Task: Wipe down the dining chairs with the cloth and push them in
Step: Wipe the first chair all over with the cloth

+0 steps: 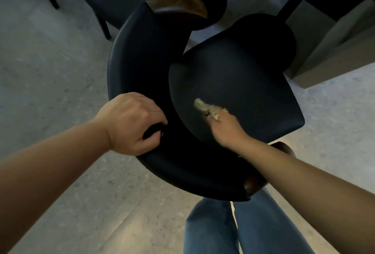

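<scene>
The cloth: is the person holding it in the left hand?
No, the cloth is held in the right hand on the chair seat, while the left hand grips the curved backrest.

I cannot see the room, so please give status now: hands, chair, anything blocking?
Left hand grips chair backrest. Right hand holds cloth on seat. Chair not pushed in; nothing visibly blocking.
</scene>
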